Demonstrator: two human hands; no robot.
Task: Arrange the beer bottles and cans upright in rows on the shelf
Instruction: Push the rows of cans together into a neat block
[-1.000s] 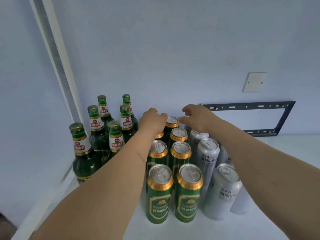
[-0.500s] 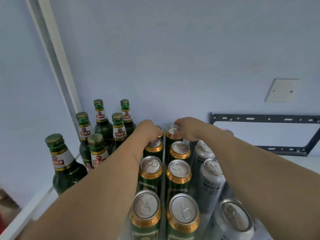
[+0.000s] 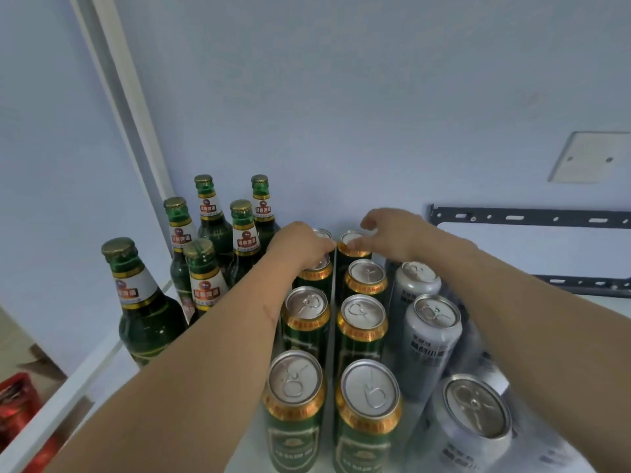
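Both hands reach to the back of the shelf. Left hand curls over the rear can of the left green row; grip probably closed, fingers hidden. Right hand pinches the rim of the rear right green can, directly beneath it, axis upright.

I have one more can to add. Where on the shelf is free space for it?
Bare shelf shows right of the silver cans, below the black bracket. Green cans and bottles stand crowded; both hands fill the back.
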